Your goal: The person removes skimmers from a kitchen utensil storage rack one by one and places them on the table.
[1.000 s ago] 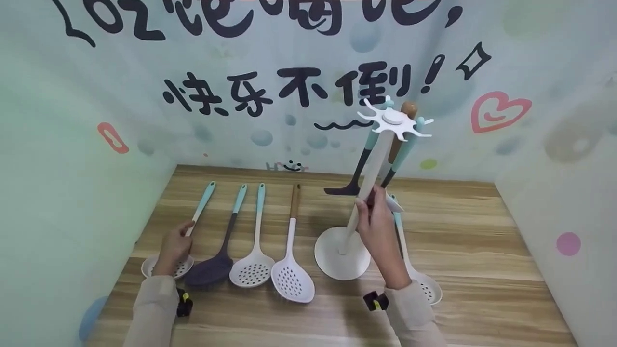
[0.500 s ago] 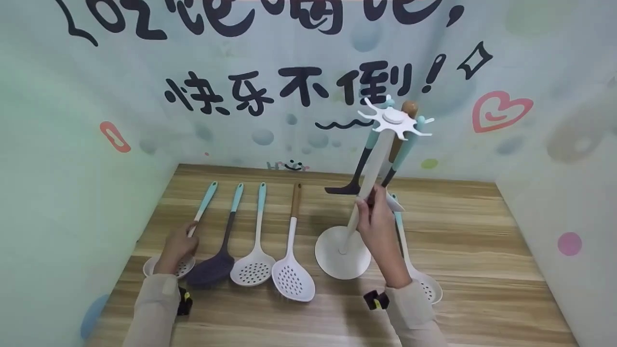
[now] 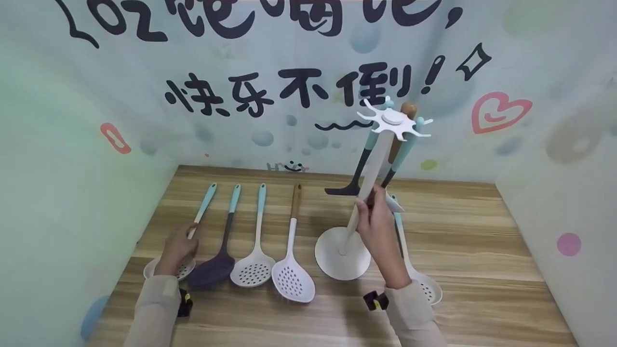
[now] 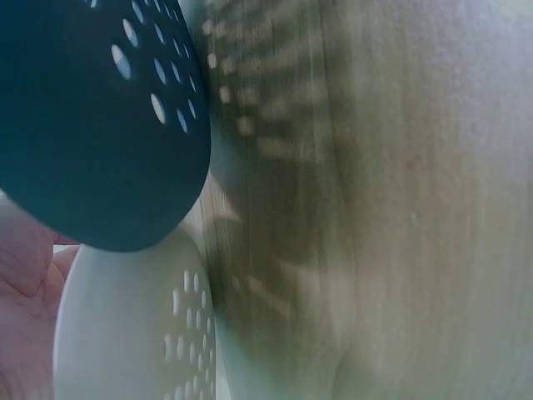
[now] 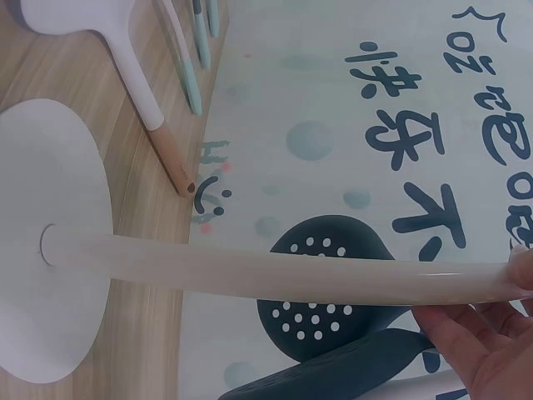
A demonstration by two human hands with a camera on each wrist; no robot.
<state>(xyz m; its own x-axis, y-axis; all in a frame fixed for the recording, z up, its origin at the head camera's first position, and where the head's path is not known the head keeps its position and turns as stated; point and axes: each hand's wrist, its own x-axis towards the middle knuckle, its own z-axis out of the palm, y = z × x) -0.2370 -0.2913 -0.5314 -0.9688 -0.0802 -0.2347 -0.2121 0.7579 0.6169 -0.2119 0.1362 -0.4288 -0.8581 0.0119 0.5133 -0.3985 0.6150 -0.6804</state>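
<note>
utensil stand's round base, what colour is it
The round base is off-white; the head view shows it best.

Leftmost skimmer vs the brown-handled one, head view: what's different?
The leftmost skimmer has a turquoise handle; the brown-handled skimmer, a brown one. The left hand grips the leftmost skimmer; neither hand touches the brown-handled skimmer. The leftmost skimmer's handle slants right toward its tip; the brown-handled skimmer's runs nearly straight up the frame. Both have whitish shafts and perforated heads.

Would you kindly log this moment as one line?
left hand: grips leftmost skimmer; right hand: holds stand by its pole; stand: utensils hanging from top; dark skimmer: on table
</note>
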